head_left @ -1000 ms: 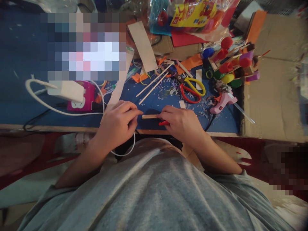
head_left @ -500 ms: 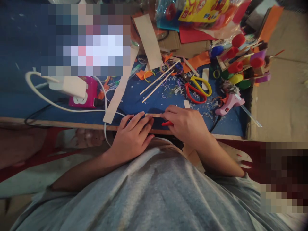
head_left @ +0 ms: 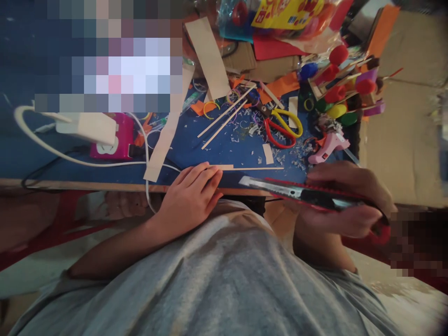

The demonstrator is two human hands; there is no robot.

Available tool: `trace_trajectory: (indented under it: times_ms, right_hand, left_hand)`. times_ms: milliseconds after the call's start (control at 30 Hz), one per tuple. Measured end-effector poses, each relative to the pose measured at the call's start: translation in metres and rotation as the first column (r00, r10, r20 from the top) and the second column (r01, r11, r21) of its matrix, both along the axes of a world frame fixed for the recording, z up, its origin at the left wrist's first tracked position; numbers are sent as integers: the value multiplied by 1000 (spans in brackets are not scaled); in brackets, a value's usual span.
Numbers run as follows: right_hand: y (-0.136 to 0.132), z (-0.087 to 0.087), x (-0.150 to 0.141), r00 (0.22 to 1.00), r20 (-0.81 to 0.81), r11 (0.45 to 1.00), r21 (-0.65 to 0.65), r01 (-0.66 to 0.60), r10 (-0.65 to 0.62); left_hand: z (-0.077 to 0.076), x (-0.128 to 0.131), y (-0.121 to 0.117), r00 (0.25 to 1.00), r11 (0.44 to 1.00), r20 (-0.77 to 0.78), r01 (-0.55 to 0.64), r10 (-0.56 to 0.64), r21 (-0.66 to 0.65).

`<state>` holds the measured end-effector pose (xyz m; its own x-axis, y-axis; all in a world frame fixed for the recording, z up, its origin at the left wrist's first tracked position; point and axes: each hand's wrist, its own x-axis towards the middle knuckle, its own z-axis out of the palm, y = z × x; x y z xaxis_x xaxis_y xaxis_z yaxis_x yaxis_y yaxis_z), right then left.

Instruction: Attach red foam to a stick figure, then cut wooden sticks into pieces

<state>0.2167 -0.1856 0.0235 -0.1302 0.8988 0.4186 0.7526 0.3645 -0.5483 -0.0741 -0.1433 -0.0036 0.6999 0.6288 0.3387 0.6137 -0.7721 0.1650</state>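
Note:
At the front edge of the blue table my left hand [head_left: 192, 191] lies with its fingers stretched flat. Their tips press on a short pale strip [head_left: 226, 166] and a thin wooden stick [head_left: 259, 168], whose left ends are hidden beneath them. My right hand [head_left: 353, 200], raised nearer the camera, is wrapped round a utility knife [head_left: 308, 193] with a red and black body. Its bare blade points left toward my left hand, apart from the stick. Two more wooden sticks [head_left: 227, 116] and scissors [head_left: 282, 128] with red and yellow handles lie farther back.
A pink glue gun [head_left: 329, 147] sits at the right beside several coloured craft pieces [head_left: 339, 88]. Long pale strips [head_left: 168, 126] lie left of centre. At the left, a white cable [head_left: 80, 161] runs from a charger in a magenta socket block [head_left: 112, 140]. Paper shreds litter the table.
My right hand has moved right and up off the stick, bringing the utility knife into full view. More of the stick shows. My left hand stays nearly in place.

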Motion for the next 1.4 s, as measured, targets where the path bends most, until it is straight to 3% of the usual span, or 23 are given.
trace_trajectory:
  times_ms: [300,400,500,667,833,967,1033,1200,1333,1400]
  right_hand:
    - [-23,-23,-4,960,-164,967,80,242,-227]
    - [-35,-31,-5,973,-119,967,136,216,-200]
    - [-46,-39,-5,996,17,983,163,87,-91]
    - [-57,-42,-11,992,98,995,-70,-77,84]
    - [-62,-31,-13,972,51,912,-360,-195,228]
    - [-60,-22,-13,966,-26,890,-382,-249,259]
    - [-58,-21,-17,975,-52,905,-364,-221,217]
    - [-51,-29,-36,991,12,958,-254,132,-133]
    - [-36,-34,-46,951,-215,958,-231,170,-220]
    - [-24,-34,-50,946,-245,953,-265,146,-213]
  left_hand:
    - [3,0,3,997,998,-45,59,-59,0]
    - [3,0,5,997,998,-55,62,-62,12]
    - [2,0,6,997,998,-37,66,-66,10]
    - [1,-1,7,997,997,-13,82,-82,1]
    - [0,-2,7,996,996,-10,91,-91,1]
    - [-2,-2,7,996,996,-17,86,-86,-1]
    - [-3,-2,7,996,996,-17,92,-92,-1]
    - [-5,-3,7,996,993,3,91,-91,-72]
    - [-4,-3,6,996,991,-1,89,-89,-99]
    - [-4,-4,6,996,993,-9,91,-92,-70]
